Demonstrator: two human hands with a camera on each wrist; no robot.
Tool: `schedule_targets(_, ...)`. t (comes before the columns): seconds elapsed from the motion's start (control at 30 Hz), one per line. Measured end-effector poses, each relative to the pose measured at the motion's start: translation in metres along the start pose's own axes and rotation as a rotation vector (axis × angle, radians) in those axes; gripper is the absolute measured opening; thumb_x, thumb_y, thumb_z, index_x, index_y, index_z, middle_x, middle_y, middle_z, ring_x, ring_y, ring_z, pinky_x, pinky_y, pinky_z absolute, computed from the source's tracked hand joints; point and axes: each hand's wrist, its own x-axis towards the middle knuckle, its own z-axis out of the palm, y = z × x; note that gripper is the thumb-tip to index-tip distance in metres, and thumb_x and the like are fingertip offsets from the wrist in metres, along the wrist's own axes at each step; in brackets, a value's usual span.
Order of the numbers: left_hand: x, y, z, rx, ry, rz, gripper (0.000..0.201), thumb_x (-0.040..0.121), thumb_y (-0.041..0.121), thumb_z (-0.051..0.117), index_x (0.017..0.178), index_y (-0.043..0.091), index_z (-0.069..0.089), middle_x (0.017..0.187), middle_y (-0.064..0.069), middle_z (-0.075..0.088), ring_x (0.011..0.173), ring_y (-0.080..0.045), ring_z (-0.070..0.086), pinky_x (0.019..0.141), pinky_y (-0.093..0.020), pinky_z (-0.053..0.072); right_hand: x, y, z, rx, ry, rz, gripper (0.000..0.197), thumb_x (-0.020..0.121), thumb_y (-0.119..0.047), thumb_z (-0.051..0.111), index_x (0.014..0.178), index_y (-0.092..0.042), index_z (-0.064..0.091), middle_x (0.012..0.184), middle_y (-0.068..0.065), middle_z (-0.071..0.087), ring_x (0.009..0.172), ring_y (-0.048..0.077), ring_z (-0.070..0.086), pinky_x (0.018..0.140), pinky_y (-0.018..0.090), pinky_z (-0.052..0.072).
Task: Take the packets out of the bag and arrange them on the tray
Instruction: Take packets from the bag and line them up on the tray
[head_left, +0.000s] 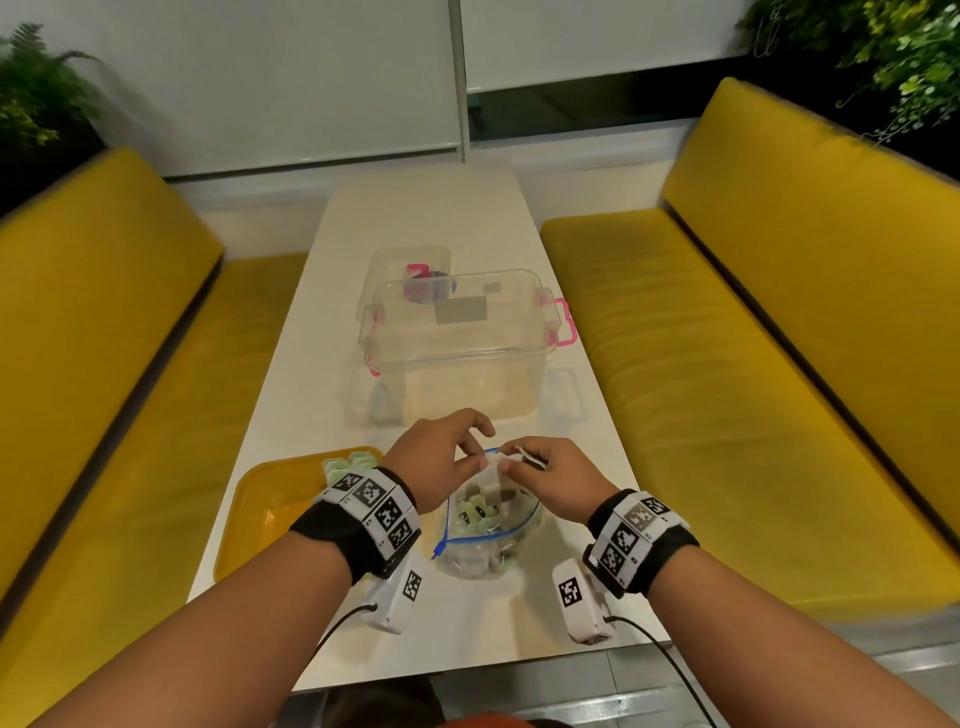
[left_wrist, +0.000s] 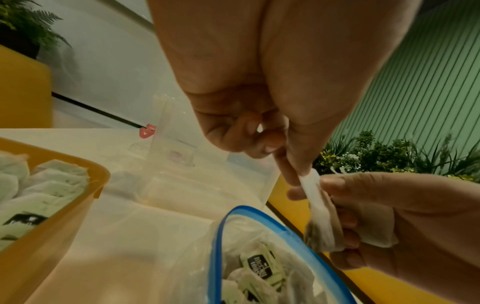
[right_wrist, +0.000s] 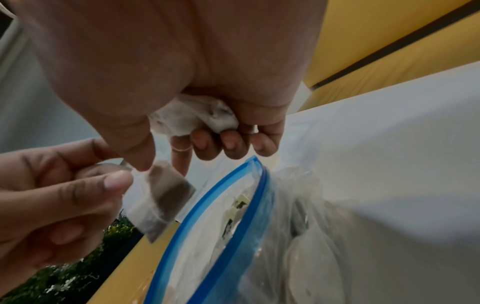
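- Above the open mouth of the clear zip bag (head_left: 485, 525), the left hand (head_left: 434, 462) and right hand (head_left: 558, 480) meet.
- Both hands' fingers pinch one white tea packet (left_wrist: 320, 207); the right palm also clasps a second packet (right_wrist: 193, 118).
- More packets lie in the bag.
- Just left of the bag, the yellow tray (head_left: 260, 493) on the white surface (head_left: 415, 218) holds several packets.

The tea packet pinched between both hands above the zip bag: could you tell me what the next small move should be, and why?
Probably the right hand should release its pinch so the left hand can carry the tea packet to the yellow tray. Both hands pinch it above the open zip bag, the right hand already cradles another packet, and packets already line the tray beside the left hand.
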Motion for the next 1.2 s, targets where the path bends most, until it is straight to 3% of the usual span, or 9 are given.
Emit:
schedule_targets(0.1,-0.003,-0.001,-0.002,-0.025,0.056,0.021,0.023,0.088,0.025,0.066,0.105,0.036,0.056,0.082,0.019,0.068,0.062,0.008,0.053,0.069,-0.021,0.042,0.0,-0.001,0.0,-0.018,-0.008,-0.054,0.011,0.091,-0.02,0.065,0.093,-0.014,0.074,0.087,0.0,0.075,0.081,0.011,0.069,0.079,0.03,0.054)
schedule_targets(0.27,-0.006,0.003,-0.006,-0.027,0.047,0.037,0.022,0.088,0.031,0.066,0.106,0.037,0.056,0.083,0.019,0.064,0.056,-0.003,0.053,0.067,-0.023,0.046,0.007,-0.004,0.004,-0.183,0.008,-0.122,0.012,0.093,-0.031,0.064,0.091,-0.02,0.068,0.096,-0.003,0.064,0.093,0.015,0.061,0.085,0.032,0.049)
schedule_targets(0.47,-0.006,0.012,-0.018,-0.048,0.15,0.096,0.018,0.086,0.015,0.064,0.085,0.033,0.061,0.077,0.014,0.064,0.069,-0.012,0.06,0.073,-0.031,0.052,0.006,-0.016,0.009,-0.065,0.002,-0.142,0.007,0.088,-0.019,0.068,0.09,-0.015,0.073,0.086,-0.003,0.073,0.08,0.009,0.066,0.078,0.03,0.052)
schedule_targets(0.57,-0.007,0.009,-0.028,0.038,0.102,0.085,0.024,0.088,0.012,0.06,0.092,0.031,0.073,0.091,0.013,0.072,0.08,-0.008,0.063,0.082,-0.027,0.051,0.006,-0.019,0.008,-0.036,0.008,-0.146,0.009,0.091,-0.016,0.067,0.087,-0.011,0.073,0.078,-0.006,0.071,0.069,0.001,0.061,0.07,0.022,0.047)
schedule_targets(0.7,-0.01,0.003,-0.039,0.164,-0.002,0.088,0.039,0.086,0.007,0.056,0.11,0.033,0.073,0.109,0.01,0.072,0.098,-0.006,0.064,0.092,-0.023,0.047,0.01,-0.014,0.006,0.045,0.002,-0.085,0.015,0.095,-0.021,0.062,0.095,-0.011,0.074,0.094,0.01,0.074,0.091,0.03,0.067,0.086,0.043,0.051)
schedule_targets(0.8,-0.012,0.0,-0.042,0.273,0.044,0.081,0.021,0.089,0.026,0.064,0.106,0.037,0.073,0.099,0.011,0.073,0.083,-0.006,0.062,0.082,-0.025,0.048,0.013,-0.016,0.012,0.026,0.01,-0.065,0.017,0.095,-0.021,0.062,0.105,-0.015,0.074,0.104,0.001,0.074,0.101,0.017,0.067,0.096,0.037,0.051)
schedule_targets(0.87,-0.012,-0.002,-0.043,0.337,0.084,0.082,0.017,0.091,0.035,0.062,0.104,0.037,0.073,0.097,0.011,0.069,0.084,-0.009,0.059,0.076,-0.026,0.044,0.013,-0.02,0.015,-0.019,0.056,-0.073,0.019,0.094,-0.027,0.064,0.109,-0.019,0.073,0.111,-0.002,0.072,0.107,0.01,0.064,0.1,0.034,0.048)
schedule_targets(1.0,-0.014,-0.007,-0.05,0.357,0.121,0.043,0.016,0.091,0.043,0.058,0.098,0.036,0.071,0.095,0.014,0.051,0.089,-0.009,0.05,0.078,-0.03,0.043,0.014,-0.033,0.022,-0.031,0.066,-0.135,0.022,0.081,-0.039,0.077,0.1,-0.029,0.072,0.104,-0.008,0.069,0.1,0.004,0.063,0.088,0.022,0.049)
schedule_targets(1.2,-0.026,-0.012,-0.068,0.332,0.22,0.025,0.017,0.093,0.038,0.056,0.098,0.032,0.07,0.089,0.01,0.066,0.08,-0.01,0.054,0.071,-0.028,0.041,0.03,-0.053,0.042,-0.081,0.028,-0.2,0.004,0.085,-0.022,0.073,0.087,-0.026,0.073,0.088,-0.006,0.073,0.084,0.012,0.066,0.074,0.027,0.051)
